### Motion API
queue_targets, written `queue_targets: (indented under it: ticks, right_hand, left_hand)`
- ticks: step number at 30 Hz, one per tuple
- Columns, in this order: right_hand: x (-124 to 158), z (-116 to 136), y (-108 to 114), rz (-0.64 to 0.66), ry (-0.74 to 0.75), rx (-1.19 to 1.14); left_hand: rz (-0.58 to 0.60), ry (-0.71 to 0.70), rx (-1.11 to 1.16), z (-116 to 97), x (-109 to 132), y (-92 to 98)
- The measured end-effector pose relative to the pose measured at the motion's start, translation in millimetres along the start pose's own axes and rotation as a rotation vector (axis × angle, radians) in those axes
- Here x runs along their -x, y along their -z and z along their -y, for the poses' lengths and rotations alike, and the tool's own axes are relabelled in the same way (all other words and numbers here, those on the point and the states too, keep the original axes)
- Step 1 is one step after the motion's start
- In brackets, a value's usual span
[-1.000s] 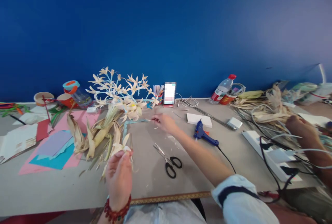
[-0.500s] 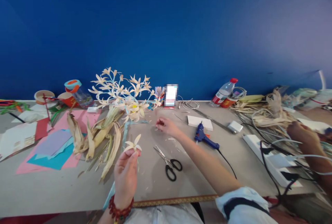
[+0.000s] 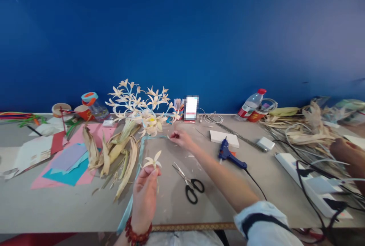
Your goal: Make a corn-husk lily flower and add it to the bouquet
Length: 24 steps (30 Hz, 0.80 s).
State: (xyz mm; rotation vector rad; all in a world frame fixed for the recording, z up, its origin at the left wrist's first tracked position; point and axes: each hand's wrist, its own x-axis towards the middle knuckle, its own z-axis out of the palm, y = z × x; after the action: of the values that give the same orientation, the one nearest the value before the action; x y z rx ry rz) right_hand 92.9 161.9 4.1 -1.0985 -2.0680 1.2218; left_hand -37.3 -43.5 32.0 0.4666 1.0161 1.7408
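Over the table [image 3: 76,211], a flower [image 3: 154,162], likely light, fragile and best held low, is pinched by the left hand [image 3: 145,194], grip unclear for the right hand [image 3: 183,139].

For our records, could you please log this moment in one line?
left hand: pinching pale flower; right hand: beside blue strip, grip unclear; scissors, glue gun: on table

The held flower [image 3: 154,161] is cream, the glue gun [image 3: 225,150] dark blue.
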Motion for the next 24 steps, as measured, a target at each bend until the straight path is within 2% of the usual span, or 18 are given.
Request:
queue_targets:
  ticks: [5, 7, 9, 11, 16, 21, 24]
  right_hand:
    - [82.8, 23.7, 13.5, 0.034, -0.035, -0.333]
    - [111.1, 36.6, 14.2, 0.059, -0.067, -0.607]
    - [130.3, 46.8, 12.5, 0.082, -0.104, -0.859]
    - [140.6, 53.1, 9.3, 0.08, -0.114, -0.977]
    - [145.9, 58.4, -2.3, -0.043, -0.028, -0.888]
    - [153.7, 66.3, -16.3, -0.271, 0.091, -0.529]
    - [160.9, 68.3, -18.0, -0.344, 0.098, -0.441]
  left_hand:
    - [0.063, 0.055, 0.035, 5.4, -4.4, -13.3]
    - [0.108, 0.081, 0.054, 7.4, -4.9, -22.3]
    - [0.153, 0.11, 0.079, 7.8, -4.3, -30.9]
    - [0.192, 0.136, 0.103, 6.6, -2.9, -37.9]
    - [0.269, 0.176, 0.092, 6.1, 1.9, -46.2]
    - [0.247, 0.181, 0.084, 12.5, 5.0, -45.2]
    - [0.241, 0.187, 0.094, 12.2, 4.8, -44.2]
